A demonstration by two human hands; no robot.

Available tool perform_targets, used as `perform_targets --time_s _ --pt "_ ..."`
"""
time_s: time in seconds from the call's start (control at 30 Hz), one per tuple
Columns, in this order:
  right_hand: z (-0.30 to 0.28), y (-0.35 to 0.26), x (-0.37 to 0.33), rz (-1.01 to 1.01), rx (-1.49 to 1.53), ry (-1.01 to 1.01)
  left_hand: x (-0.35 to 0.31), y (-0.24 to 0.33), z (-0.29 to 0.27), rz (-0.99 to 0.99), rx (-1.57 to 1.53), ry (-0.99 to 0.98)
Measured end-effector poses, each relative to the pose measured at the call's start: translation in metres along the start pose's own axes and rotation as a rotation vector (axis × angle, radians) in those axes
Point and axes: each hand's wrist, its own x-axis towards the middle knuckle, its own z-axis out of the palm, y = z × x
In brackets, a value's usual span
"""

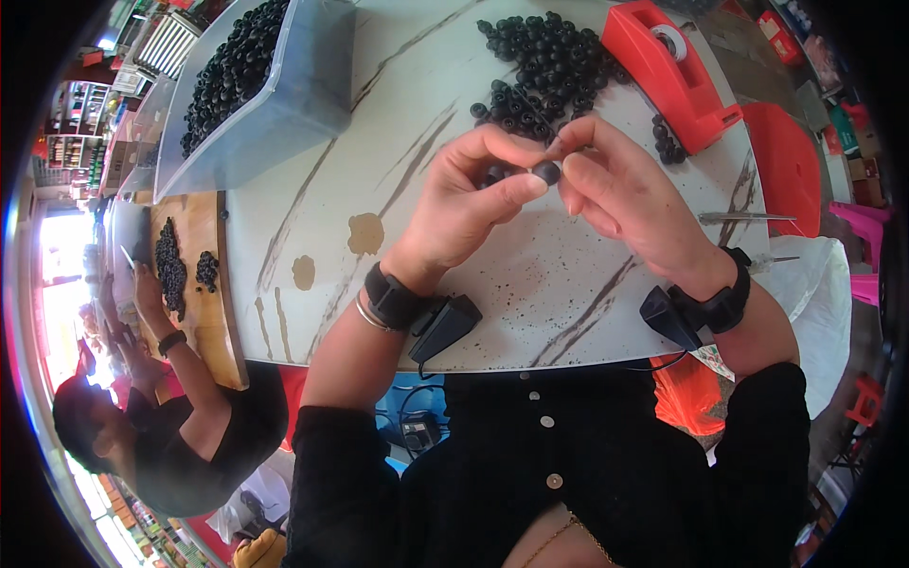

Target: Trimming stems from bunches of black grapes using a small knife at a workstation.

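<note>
Over the middle of the table, my left hand (pixel 459 199) pinches a dark round bead (pixel 546 172) between thumb and forefinger. More dark beads (pixel 493 176) show inside its curled fingers. Close against it on the right, my right hand (pixel 630 194) is closed, thumb and forefinger pressed together beside the held bead. What those fingertips grip, if anything, is too small to make out. Just beyond both hands lies a loose pile of dark beads (pixel 559 62) on the white marble-patterned table (pixel 417 331).
A clear plastic bin (pixel 317 104) full of dark beads stands far left. A red tape dispenser (pixel 668 80) sits far right, a few beads beside it. A thin metal tool (pixel 743 217) lies near the right edge. Another person (pixel 180 426) works at a wooden table (pixel 213 312) on the left.
</note>
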Motion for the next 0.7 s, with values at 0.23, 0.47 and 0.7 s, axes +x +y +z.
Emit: perform_targets --time_s 0.23,0.47,0.7 --pt "-0.002 0.000 -0.001 0.017 -0.008 -0.024 -0.001 0.001 0.009 -0.014 0.064 0.011" --pt "-0.002 -0.006 0.000 0.032 0.015 -0.057 0.000 0.004 0.000 -0.076 -0.121 -0.052" --pt "0.001 -0.007 0.001 0.042 0.081 -0.001 -0.003 0.028 -0.006 -0.005 -0.035 -0.039"
